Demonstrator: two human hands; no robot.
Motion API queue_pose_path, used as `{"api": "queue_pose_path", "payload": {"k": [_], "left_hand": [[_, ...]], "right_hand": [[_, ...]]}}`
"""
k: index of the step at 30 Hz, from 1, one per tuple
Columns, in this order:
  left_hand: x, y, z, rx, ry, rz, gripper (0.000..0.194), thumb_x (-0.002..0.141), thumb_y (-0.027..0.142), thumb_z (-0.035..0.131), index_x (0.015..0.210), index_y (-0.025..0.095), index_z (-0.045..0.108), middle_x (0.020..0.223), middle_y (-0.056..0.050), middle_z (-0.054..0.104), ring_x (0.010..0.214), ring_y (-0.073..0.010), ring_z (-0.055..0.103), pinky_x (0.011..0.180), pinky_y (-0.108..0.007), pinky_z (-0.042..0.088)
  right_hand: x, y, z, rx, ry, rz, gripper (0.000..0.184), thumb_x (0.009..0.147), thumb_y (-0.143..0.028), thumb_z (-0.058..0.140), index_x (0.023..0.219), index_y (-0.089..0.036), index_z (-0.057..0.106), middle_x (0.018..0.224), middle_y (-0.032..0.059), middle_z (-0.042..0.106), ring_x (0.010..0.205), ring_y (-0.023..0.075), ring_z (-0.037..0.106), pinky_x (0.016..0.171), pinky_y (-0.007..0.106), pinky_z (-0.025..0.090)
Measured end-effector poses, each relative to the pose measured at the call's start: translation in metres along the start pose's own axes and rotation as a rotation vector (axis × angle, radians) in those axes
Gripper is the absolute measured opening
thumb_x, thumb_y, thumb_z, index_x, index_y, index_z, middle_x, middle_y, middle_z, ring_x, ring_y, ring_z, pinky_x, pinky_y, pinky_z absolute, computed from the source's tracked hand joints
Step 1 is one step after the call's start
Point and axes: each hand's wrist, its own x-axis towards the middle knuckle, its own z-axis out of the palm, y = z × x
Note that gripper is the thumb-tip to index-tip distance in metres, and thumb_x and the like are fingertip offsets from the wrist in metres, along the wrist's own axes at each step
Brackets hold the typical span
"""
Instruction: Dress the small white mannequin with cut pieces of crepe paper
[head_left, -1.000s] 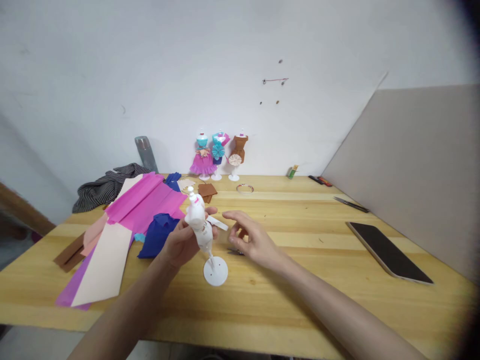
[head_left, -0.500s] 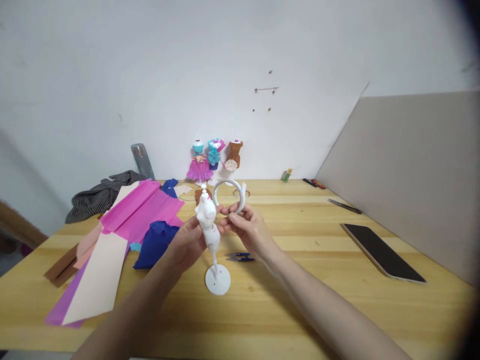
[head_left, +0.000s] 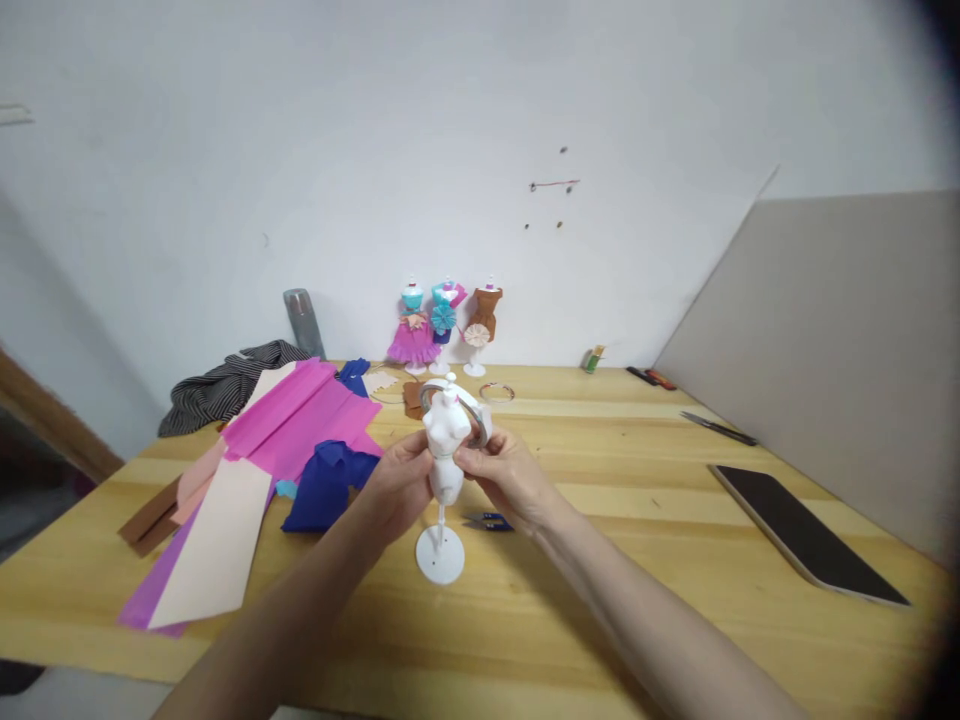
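A small white dress-form mannequin (head_left: 447,430) on a round base is held upright above the table. My left hand (head_left: 396,484) is closed on its waist from the left side. My right hand (head_left: 514,475) is closed too, its thumb against the right side of the waist. A roll of white tape (head_left: 481,424) stands behind the mannequin's torso, gripped by the right hand, whose fingers are partly hidden. Blue-handled thread snips (head_left: 493,522) lie on the table below the right hand.
Magenta crepe paper (head_left: 289,415) and dark blue paper (head_left: 319,490) lie to the left. Several dressed mannequins (head_left: 414,335) stand against the wall, near a grey bottle (head_left: 303,322). A bracelet-like ring (head_left: 497,392) lies behind the hands; a tablet (head_left: 806,535) and tweezers (head_left: 718,428) are right.
My right hand came in with the tape roll, seen first beside the mannequin and now behind its torso. The right thumb has moved onto the waist; the mannequin is turned more to the front.
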Motion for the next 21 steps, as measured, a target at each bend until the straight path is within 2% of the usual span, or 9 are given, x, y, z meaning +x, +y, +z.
{"api": "queue_pose_path", "payload": {"k": [5,9,11,13,15,17,19,21], "left_hand": [[0.001,0.0,0.005,-0.008,-0.002,-0.015,0.038,0.064,0.035,0.082,0.095,0.017,0.072,0.085,-0.007,0.071,0.08,-0.0188,0.064,0.076,-0.03,0.048],[0.005,-0.003,0.004,-0.001,-0.011,-0.003,0.035,0.063,0.038,0.082,0.09,0.018,0.073,0.078,-0.005,0.07,0.07,-0.0148,0.062,0.07,-0.027,0.046],[0.008,-0.005,0.003,0.014,0.02,0.023,0.036,0.062,0.04,0.083,0.089,0.018,0.073,0.077,-0.004,0.069,0.068,-0.0148,0.062,0.066,-0.027,0.045],[0.011,-0.006,0.002,0.03,0.061,0.062,0.038,0.062,0.04,0.083,0.091,0.019,0.072,0.079,-0.005,0.068,0.07,-0.0155,0.061,0.064,-0.027,0.043],[0.013,-0.007,0.002,0.056,0.088,0.101,0.041,0.063,0.04,0.082,0.096,0.019,0.071,0.082,-0.005,0.069,0.07,-0.0151,0.06,0.062,-0.026,0.042],[0.016,-0.008,0.001,0.087,0.104,0.138,0.044,0.064,0.039,0.081,0.101,0.019,0.069,0.088,-0.006,0.069,0.071,-0.0136,0.058,0.063,-0.025,0.042],[0.019,-0.009,0.0,0.118,0.114,0.176,0.046,0.066,0.037,0.08,0.107,0.019,0.067,0.097,-0.007,0.069,0.075,-0.0136,0.058,0.065,-0.024,0.042],[0.023,-0.012,-0.003,0.145,0.129,0.217,0.049,0.067,0.033,0.079,0.113,0.019,0.066,0.106,-0.008,0.068,0.085,-0.0159,0.06,0.071,-0.025,0.045]], "right_hand": [[0.0,-0.006,0.0,0.048,0.019,0.06,0.033,0.047,-0.028,0.088,0.062,-0.013,0.063,0.051,-0.0035,0.057,0.045,0.0054,0.042,0.048,0.021,0.031],[0.0,-0.004,-0.005,0.154,0.049,0.063,0.029,0.055,-0.027,0.084,0.063,-0.014,0.059,0.047,-0.0048,0.051,0.044,0.0053,0.041,0.044,0.019,0.031],[0.002,-0.005,-0.017,0.288,0.146,0.023,0.029,0.057,-0.025,0.083,0.064,-0.016,0.056,0.051,-0.0059,0.05,0.045,0.0045,0.04,0.043,0.017,0.033],[0.004,-0.009,-0.037,0.397,0.326,-0.086,0.028,0.058,-0.021,0.081,0.069,-0.017,0.056,0.06,-0.0057,0.054,0.048,0.0037,0.043,0.045,0.016,0.039],[0.005,-0.013,-0.06,0.435,0.512,-0.215,0.025,0.061,-0.017,0.078,0.073,-0.019,0.056,0.066,-0.0053,0.057,0.055,0.0054,0.051,0.055,0.018,0.048],[0.004,-0.015,-0.078,0.444,0.68,-0.312,0.025,0.063,-0.015,0.077,0.072,-0.019,0.055,0.065,-0.006,0.056,0.058,0.0057,0.053,0.062,0.019,0.052],[0.0,-0.013,-0.084,0.428,0.731,-0.336,0.025,0.062,-0.016,0.078,0.07,-0.018,0.055,0.065,-0.0058,0.057,0.058,0.0055,0.054,0.061,0.018,0.053],[-0.004,-0.009,-0.077,0.374,0.623,-0.295,0.025,0.059,-0.02,0.081,0.068,-0.017,0.058,0.066,-0.0044,0.058,0.058,0.0061,0.055,0.057,0.018,0.052]]}}
